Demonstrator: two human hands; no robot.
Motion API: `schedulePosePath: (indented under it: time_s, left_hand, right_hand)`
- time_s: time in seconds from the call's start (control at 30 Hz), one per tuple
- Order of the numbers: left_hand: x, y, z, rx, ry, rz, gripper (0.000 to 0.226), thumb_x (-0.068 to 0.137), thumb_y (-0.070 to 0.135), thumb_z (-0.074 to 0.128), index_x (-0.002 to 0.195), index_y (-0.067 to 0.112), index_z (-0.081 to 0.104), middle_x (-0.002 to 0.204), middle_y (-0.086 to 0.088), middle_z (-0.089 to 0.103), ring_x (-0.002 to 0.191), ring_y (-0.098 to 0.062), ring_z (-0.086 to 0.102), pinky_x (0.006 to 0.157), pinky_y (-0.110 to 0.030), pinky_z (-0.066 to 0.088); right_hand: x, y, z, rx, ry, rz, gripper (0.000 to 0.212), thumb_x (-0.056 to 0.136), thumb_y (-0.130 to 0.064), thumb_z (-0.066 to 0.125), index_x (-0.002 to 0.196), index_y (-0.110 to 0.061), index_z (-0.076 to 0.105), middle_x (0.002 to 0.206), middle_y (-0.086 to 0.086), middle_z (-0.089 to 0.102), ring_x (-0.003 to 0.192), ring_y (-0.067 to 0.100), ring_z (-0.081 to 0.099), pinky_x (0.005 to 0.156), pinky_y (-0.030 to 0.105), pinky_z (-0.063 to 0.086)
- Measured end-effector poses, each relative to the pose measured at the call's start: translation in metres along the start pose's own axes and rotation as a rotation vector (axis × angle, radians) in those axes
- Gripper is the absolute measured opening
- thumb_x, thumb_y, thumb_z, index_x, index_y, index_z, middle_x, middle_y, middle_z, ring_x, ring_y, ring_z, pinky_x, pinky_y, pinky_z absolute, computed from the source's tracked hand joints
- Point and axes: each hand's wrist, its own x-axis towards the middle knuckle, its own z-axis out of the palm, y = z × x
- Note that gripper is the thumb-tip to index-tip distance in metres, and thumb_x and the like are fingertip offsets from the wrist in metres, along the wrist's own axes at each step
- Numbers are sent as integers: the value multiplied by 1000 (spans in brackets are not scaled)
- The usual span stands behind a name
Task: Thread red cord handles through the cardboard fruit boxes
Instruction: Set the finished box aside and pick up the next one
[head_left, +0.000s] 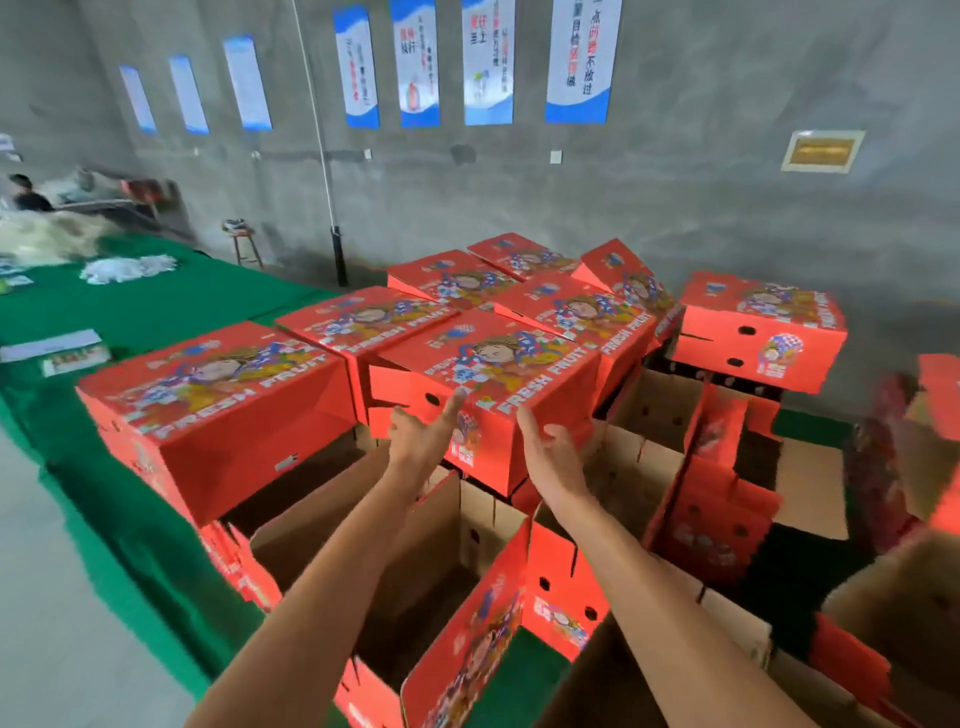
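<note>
Several red cardboard fruit boxes printed "FRESH FRUIT" are stacked upside down on open boxes. The nearest middle box (493, 379) has two round holes in its end wall. My left hand (423, 434) reaches up to that end, fingers straight, fingertips touching the lower edge near a hole. My right hand (553, 452) is open with the palm against the box's near right corner. No red cord is in view.
Open boxes (415, 566) with brown insides stand below my arms. A green-covered table (156, 312) stretches left with white bundles (127, 269) and papers. More red boxes (761, 332) sit at right. A grey wall with posters is behind; a person sits far left.
</note>
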Motion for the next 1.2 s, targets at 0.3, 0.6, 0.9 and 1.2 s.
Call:
schedulePosePath:
  time_s: [0.3,0.6,0.9,1.2]
  left_hand:
    - [75,-7,-4,91,-7,-141,137,55,94,63,161,27,8,164,-17,19,149,-42,25,116,-62,30]
    - [84,0,9,-206,-164,74,124,69,68,80,159,32,2,152,-8,44,135,-33,49,114,-56,39]
    - [-9,41,11,-182,0,404,107,67,74,75,150,28,25,146,0,51,140,-34,42,115,-58,35]
    - [-243,103,60,-96,178,832,111,77,71,72,157,14,20,159,-2,35,144,-32,26,119,-52,25]
  right_hand:
    - [31,0,37,197,122,179,99,82,-83,59,154,-21,34,137,7,59,118,27,61,104,48,50]
    - [24,8,37,283,-19,121,64,95,-64,58,147,-28,42,127,-4,61,108,14,63,102,47,54]
    - [-31,-7,-14,380,81,-45,39,103,-52,52,136,-31,48,119,-3,70,101,11,73,92,39,61]
    - [-172,-8,-175,606,279,-263,48,97,-55,54,141,-39,42,120,-6,67,91,1,73,62,25,60]
